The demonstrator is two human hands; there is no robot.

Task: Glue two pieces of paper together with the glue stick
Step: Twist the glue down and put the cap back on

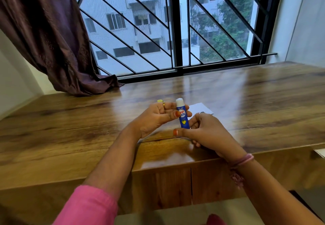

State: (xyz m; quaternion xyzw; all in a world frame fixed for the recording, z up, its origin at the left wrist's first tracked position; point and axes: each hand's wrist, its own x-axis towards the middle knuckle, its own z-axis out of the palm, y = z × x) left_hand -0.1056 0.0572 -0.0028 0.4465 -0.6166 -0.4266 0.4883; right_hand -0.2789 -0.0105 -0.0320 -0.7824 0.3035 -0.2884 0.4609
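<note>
A blue glue stick (183,117) stands upright above the wooden table (246,101), its cap off and white glue showing at the top. My left hand (158,117) grips its upper part between thumb and fingers, and a yellow cap (36,100) peeks out behind those fingers. My right hand (205,130) pinches the base of the stick with thumb and fingers. White paper (200,108) lies on the table behind and under both hands, mostly hidden by them.
A window with a black grille (175,31) runs along the table's far edge. A dark purple curtain (52,40) hangs at the far left and touches the tabletop. A white scrap (319,152) lies at the right edge.
</note>
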